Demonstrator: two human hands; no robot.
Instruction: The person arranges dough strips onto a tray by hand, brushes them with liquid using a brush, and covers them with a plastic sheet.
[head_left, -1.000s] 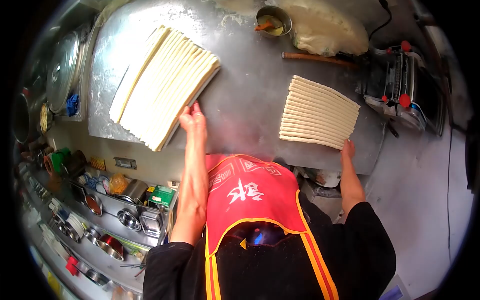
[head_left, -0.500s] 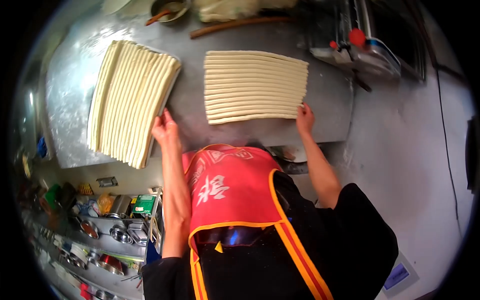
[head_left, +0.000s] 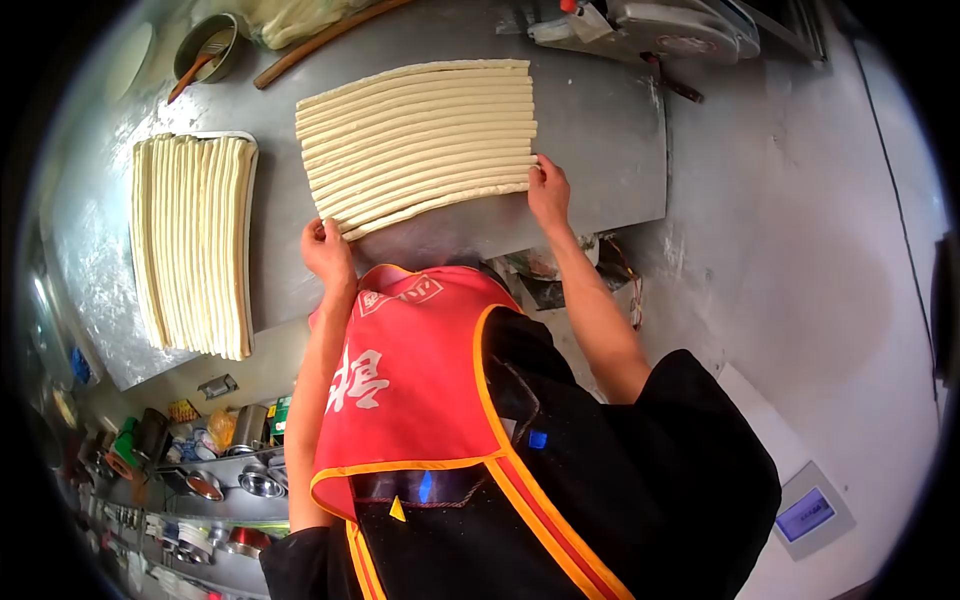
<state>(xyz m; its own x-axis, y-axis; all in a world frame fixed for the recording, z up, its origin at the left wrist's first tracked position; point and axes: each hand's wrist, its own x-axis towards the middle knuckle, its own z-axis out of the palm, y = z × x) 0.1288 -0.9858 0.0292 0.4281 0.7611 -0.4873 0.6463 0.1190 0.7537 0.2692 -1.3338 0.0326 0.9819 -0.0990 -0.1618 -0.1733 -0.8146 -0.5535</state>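
We look down on a steel table where a row of pale dough strips lies just ahead of the person's red apron. Around the row, at ten o'clock, sits a metal pot with a brush leaning across its rim; at eleven, a wooden rolling pin; at two, a metal machine stands at the table's edge. At eight o'clock, beside the left hand, a second batch of strips fills a white-rimmed tray. Toward seven, the left forearm cuts across our view of the crowded shelves.

White characters mark the apron, one large and creased, others boxed near the top; we cannot read them reliably. A wall panel between four and five o'clock shows lettering too small for us to make out.

The row's long axis runs from nine toward three, its right ends tipped slightly upward; the tray's strips run from twelve to six. We see the left hand's fingers curled at the nearest strips' left ends and the right hand's at their right ends, but cannot tell whether either pinches the dough.
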